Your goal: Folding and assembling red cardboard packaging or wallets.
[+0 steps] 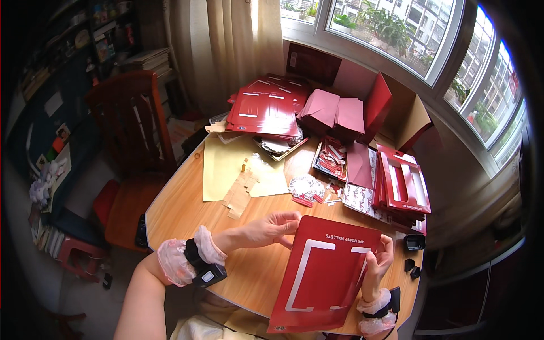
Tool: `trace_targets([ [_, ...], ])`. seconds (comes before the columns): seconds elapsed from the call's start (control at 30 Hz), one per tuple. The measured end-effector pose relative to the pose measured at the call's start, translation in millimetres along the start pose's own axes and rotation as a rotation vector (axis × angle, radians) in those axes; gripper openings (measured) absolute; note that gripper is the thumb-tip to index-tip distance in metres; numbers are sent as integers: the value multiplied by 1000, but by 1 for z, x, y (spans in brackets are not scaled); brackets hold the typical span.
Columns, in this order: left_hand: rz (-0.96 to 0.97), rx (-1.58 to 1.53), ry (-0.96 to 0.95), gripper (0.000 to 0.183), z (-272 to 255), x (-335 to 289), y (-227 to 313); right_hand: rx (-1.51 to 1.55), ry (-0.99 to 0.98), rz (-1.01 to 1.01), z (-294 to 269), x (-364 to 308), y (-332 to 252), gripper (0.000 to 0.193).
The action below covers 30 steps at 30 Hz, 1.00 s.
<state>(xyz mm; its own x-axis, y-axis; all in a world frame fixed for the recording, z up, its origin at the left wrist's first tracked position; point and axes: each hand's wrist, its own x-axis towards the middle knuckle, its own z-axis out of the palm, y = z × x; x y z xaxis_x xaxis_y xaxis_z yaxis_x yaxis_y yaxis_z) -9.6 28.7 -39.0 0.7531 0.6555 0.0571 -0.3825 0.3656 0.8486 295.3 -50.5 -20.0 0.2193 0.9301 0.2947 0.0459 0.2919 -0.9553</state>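
Slantwise, a red card is held up over the near edge of the tabletop.
Its long axis runs away from the person, the far end leaning right, its lettering upside down and its white bracket shapes facing up; the right hand is clamped on the right edge, thumb on the face, while the left hand has its fingertips at the far left corner, whether pinching I cannot tell. White paper pieces lie beyond that corner, a yellow sheet farther left; a stack of red window frames crowds the far right.
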Motion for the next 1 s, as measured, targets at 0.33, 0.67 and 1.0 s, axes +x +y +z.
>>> trace_targets([
  [0.33, -101, -63, 86, 20, -10, 5, -6, 29, -12, 9, -1, 1, 4, 36],
  [0.67, 22, 100, 115, 21, -15, 4, 0, 36, 38, 57, 2, 3, 6, 32],
  [1.0, 168, 178, 195, 32, 6, 9, -1, 1, 81, 35, -2, 1, 7, 33],
])
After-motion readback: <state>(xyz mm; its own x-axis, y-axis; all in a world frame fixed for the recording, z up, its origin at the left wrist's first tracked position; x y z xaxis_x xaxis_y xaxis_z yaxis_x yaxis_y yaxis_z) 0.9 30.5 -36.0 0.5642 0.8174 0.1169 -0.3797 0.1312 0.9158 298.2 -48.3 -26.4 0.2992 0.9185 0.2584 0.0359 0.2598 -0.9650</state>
